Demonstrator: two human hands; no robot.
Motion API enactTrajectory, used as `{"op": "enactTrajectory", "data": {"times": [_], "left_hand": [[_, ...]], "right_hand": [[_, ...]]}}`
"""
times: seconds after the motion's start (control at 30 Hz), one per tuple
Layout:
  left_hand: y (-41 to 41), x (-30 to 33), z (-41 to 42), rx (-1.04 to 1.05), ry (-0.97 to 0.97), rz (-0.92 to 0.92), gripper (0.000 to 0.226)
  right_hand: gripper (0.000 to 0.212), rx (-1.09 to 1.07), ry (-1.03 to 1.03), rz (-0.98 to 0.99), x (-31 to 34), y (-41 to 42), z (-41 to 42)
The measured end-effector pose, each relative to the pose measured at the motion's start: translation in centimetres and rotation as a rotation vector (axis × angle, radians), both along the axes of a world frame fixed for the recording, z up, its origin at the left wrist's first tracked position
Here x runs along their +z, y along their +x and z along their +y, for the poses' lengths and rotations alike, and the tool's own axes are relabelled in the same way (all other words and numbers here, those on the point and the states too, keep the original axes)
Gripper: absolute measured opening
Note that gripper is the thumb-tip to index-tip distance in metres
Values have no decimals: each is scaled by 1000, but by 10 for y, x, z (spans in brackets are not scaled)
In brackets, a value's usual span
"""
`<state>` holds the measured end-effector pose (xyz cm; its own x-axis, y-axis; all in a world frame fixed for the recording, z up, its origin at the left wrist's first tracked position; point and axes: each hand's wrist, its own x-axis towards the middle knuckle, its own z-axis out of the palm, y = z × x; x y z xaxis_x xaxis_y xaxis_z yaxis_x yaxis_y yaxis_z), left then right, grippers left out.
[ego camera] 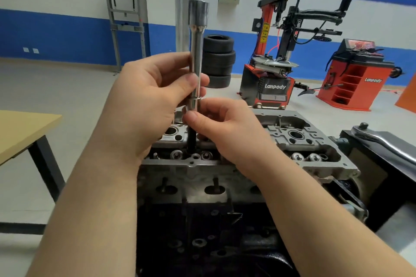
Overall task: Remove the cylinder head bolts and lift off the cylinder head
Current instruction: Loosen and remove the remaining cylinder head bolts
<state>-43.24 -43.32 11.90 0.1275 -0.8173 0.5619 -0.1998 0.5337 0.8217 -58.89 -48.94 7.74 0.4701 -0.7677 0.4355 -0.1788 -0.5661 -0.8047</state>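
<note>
"Lanpody" on the tyre changer point(275, 87) and wheel balancer point(373, 80)

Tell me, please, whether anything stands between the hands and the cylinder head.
Only the tool: both hands, left and right, hold an upright extension bar with a dark bolt hanging below it over the cylinder head.

A single head-worn view looks forward and down, close over the hands point(191, 105) and the cylinder head point(292, 141).

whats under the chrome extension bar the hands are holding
A dark shaft runs down from the extension bar into the cylinder head. The right hand covers the joint, and its lower end is hidden.
</note>
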Motion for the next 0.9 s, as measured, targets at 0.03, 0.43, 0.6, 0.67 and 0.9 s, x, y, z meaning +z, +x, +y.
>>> {"op": "enactTrajectory", "data": {"times": [0.03, 0.43, 0.6, 0.67, 0.9], "left_hand": [[0, 0, 0, 26, -19, -5, 26], [-9, -5, -7, 36, 16, 22, 24], [-7, -5, -6, 175, -59, -23, 23], [-8, -5, -5, 224, -79, -15, 25], [-15, -2, -3, 22, -57, -2, 25]], "right_hand": [[23, 11, 28, -4, 0, 1, -1], [19, -18, 42, 45, 4, 0, 1], [26, -21, 42, -13, 4, 2, 1], [31, -59, 7, -53, 1, 2, 0], [12, -49, -48, -38, 0, 0, 3]]}}
